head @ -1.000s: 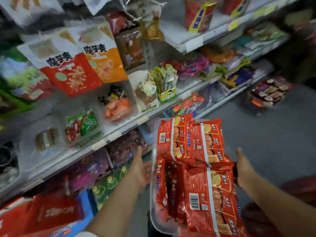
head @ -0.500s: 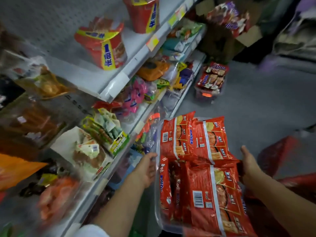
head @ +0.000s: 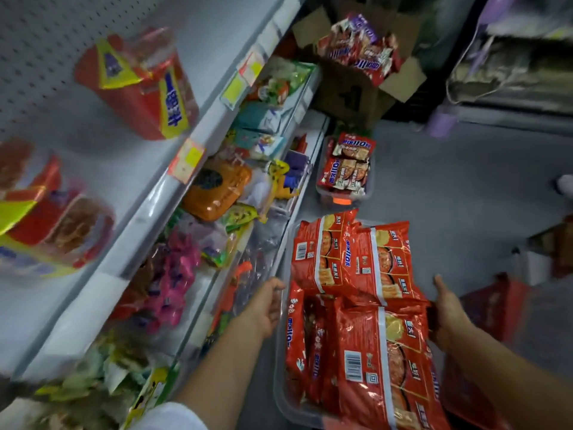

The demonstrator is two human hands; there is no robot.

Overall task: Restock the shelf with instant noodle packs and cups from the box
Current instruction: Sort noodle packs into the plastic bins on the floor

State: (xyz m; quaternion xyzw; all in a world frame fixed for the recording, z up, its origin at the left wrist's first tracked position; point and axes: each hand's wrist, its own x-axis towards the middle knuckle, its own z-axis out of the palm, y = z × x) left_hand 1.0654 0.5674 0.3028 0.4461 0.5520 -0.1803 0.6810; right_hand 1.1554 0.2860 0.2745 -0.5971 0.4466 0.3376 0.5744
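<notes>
Floor (head: 449,187) open (second bin (head: 345,169) ahead).

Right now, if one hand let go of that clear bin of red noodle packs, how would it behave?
The clear bin would probably tip: it hangs between the left hand and right hand. The glossy red noodle packs, heaped above its rim, would likely slide off.
</notes>
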